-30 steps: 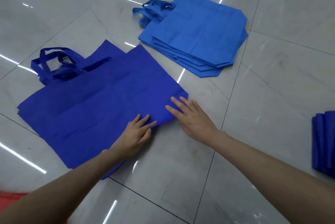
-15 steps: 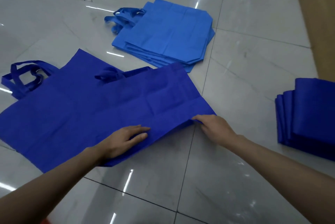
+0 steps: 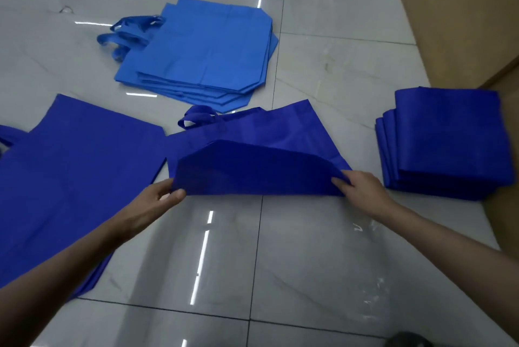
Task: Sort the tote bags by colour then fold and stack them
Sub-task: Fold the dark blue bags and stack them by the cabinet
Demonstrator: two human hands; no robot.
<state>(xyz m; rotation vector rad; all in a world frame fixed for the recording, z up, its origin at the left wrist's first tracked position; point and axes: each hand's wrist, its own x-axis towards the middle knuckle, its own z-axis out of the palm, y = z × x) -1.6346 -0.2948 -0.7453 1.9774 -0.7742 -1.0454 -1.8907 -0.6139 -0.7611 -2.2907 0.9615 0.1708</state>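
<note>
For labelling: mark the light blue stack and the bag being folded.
light blue stack (image 3: pixel 202 46): head view, top bag's middle.
bag being folded (image 3: pixel 252 175): head view, lifted flap.

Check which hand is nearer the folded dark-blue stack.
Right. The right hand pinches a corner of the held bag beside the folded dark-blue stack; the left hand grips the opposite corner, farther off.

No writing, label, brand, number or sign can be read anywhere. The dark blue tote bag (image 3: pixel 252 169) lifted at its near edge shows only plain cloth. So do the light blue stack (image 3: pixel 202 51) beyond that bag and the folded dark blue stack (image 3: pixel 449 144) to the right of it.
</note>
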